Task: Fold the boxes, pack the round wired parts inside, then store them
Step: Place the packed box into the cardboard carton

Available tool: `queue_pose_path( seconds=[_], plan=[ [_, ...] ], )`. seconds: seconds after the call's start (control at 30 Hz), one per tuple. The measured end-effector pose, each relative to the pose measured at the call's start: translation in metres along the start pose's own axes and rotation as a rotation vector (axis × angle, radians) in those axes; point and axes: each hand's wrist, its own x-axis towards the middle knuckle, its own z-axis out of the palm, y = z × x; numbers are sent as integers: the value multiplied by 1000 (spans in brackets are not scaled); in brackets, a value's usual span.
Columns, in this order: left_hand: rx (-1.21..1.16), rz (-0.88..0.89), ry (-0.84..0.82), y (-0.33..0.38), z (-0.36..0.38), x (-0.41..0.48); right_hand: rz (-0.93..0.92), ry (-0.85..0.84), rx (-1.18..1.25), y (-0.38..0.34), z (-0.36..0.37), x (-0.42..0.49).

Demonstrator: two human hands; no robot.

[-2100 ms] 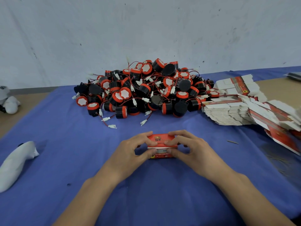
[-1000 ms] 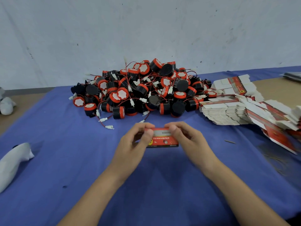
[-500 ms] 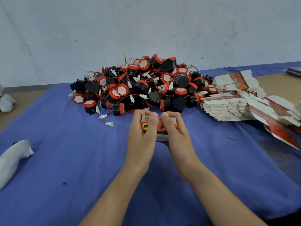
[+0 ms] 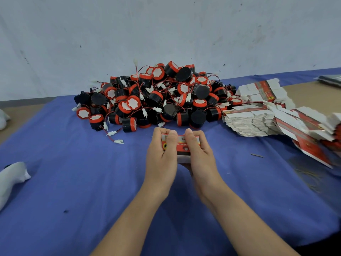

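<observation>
Box (red, printed) is gripped by left hand and right hand, fingers curled round it; round wired parts are heaped beyond on the table.

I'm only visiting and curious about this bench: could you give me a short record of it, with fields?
Hands: left hand and right hand both grip one red box, thumbs on top
Parts: pile of round wired parts, black and red, behind the box
Blanks: stack of flat boxes, right of the pile
Surface: blue cloth
Far left: white object, unclear what
</observation>
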Motion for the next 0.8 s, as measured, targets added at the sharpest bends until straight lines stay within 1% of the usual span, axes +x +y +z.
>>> queue_pose_path(
  seconds=[0.3,0.4,0.47,0.53,0.67,0.8],
  plan=[
    [-68,-29,67,-2,11,1,1,147,-23,5,3,0],
    [-101,-73,5,-2,11,7,14,187,-42,3,2,3],
    [-106,-93,-60,-1,11,10,5,187,-71,-2,0,6],
    [-89,-86,-85,0,12,12,-4,167,-89,-8,-2,10],
    [-64,-34,-62,2,17,12,-22,139,-121,-13,-7,12],
    [-94,-12,-53,5,23,9,-84,159,-156,-13,-10,11]
  ],
)
